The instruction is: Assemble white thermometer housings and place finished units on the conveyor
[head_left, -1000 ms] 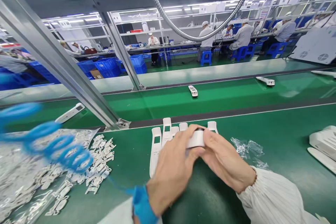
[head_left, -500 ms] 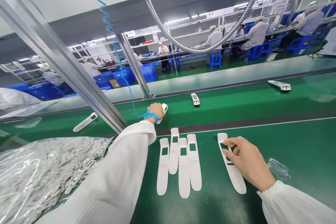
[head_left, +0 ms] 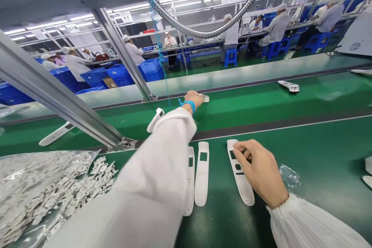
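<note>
White plastic strip (head_left: 245, 190) on the green bench (head_left: 319, 155), long axis pointing away from you, under your right hand (head_left: 261, 172), curled over it. Your left hand (head_left: 193, 100) reaches a small white remote (head_left: 205, 98) on the far belt (head_left: 247, 104); neither grip is clear.

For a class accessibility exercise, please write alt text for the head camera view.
A person at a green assembly bench rests their right hand on a long white plastic casing, while their left hand, with a blue wrist strap, reaches to a white handheld device on a green conveyor belt. Two more casings lie nearby.
</note>
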A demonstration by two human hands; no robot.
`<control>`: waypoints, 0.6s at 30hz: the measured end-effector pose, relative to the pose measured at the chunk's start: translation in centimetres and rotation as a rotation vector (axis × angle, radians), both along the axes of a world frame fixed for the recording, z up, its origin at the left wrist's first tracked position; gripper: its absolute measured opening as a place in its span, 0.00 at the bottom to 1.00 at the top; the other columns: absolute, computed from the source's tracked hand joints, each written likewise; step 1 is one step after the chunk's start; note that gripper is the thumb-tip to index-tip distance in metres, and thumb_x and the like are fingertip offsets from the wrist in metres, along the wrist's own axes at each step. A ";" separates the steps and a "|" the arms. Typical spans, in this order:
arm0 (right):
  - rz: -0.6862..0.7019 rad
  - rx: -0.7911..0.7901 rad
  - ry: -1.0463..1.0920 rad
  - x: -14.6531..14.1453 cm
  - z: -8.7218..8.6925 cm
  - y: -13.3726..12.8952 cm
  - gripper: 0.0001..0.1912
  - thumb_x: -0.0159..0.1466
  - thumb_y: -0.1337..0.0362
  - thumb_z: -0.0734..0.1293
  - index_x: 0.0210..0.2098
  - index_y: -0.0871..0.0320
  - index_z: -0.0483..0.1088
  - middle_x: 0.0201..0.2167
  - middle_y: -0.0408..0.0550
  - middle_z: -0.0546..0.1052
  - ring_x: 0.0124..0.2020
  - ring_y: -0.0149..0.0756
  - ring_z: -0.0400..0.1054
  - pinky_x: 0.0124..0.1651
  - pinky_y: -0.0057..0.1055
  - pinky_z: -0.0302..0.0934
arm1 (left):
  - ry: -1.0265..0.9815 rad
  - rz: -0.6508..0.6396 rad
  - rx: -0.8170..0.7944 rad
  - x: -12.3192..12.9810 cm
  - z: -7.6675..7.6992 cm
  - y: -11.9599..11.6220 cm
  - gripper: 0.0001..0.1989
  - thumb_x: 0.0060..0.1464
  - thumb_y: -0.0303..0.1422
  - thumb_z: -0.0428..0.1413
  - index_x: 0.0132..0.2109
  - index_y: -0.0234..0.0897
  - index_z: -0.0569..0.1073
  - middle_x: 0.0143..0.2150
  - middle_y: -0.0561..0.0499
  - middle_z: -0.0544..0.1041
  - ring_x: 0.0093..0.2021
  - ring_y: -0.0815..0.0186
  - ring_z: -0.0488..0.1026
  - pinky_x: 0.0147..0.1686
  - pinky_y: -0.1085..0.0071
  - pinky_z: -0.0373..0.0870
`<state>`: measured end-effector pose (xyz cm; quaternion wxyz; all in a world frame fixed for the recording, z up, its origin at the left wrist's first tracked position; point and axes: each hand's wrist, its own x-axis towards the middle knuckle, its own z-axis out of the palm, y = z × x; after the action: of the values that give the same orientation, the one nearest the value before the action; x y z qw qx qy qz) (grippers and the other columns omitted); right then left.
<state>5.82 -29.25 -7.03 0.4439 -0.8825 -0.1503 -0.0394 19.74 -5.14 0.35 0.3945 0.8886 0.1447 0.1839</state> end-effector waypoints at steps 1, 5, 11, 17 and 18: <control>0.001 0.017 0.006 0.0 0.2 0.0 0.11 0.67 0.56 0.62 0.39 0.54 0.72 0.39 0.47 0.74 0.30 0.36 0.67 0.38 0.38 0.61 | -0.016 0.007 -0.007 -1.0 1.2 0.3 0.18 0.58 0.30 0.55 0.52 0.20 0.70 0.47 0.40 0.75 0.45 0.63 0.73 0.49 0.64 0.68; 0.043 0.108 -0.015 -0.7 1.8 0.1 0.11 0.68 0.57 0.61 0.40 0.54 0.73 0.36 0.46 0.74 0.34 0.37 0.67 0.41 0.37 0.62 | -0.174 -0.091 -0.111 -8.1 6.0 0.8 0.32 0.53 0.28 0.59 0.63 0.29 0.59 0.49 0.44 0.76 0.47 0.66 0.74 0.50 0.67 0.70; 0.230 0.232 -0.183 -3.4 5.6 1.0 0.10 0.71 0.58 0.61 0.48 0.51 0.70 0.42 0.46 0.75 0.39 0.36 0.68 0.42 0.35 0.60 | 0.049 -0.325 -0.320 -21.9 3.7 -3.8 0.24 0.62 0.43 0.51 0.62 0.41 0.64 0.42 0.46 0.77 0.35 0.62 0.76 0.32 0.66 0.74; 0.323 -0.175 -0.679 -5.2 4.6 1.3 0.05 0.70 0.65 0.62 0.41 0.50 0.70 0.39 0.41 0.79 0.41 0.37 0.68 0.47 0.40 0.50 | 0.118 -0.340 -0.053 -27.1 -2.8 -7.8 0.28 0.61 0.29 0.47 0.68 0.42 0.56 0.59 0.41 0.71 0.57 0.55 0.71 0.54 0.58 0.69; 0.298 -0.233 -0.715 -5.4 4.3 1.4 0.07 0.71 0.67 0.61 0.40 0.51 0.70 0.38 0.41 0.79 0.42 0.37 0.68 0.48 0.41 0.49 | 0.115 -0.340 -0.037 -27.3 -3.1 -8.0 0.28 0.61 0.29 0.46 0.68 0.42 0.56 0.59 0.41 0.72 0.56 0.55 0.72 0.52 0.58 0.69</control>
<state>0.37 -27.88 -2.69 0.2616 -0.8261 -0.4250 -0.2619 -7.56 -13.09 -2.80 0.4275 0.9018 0.0180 0.0605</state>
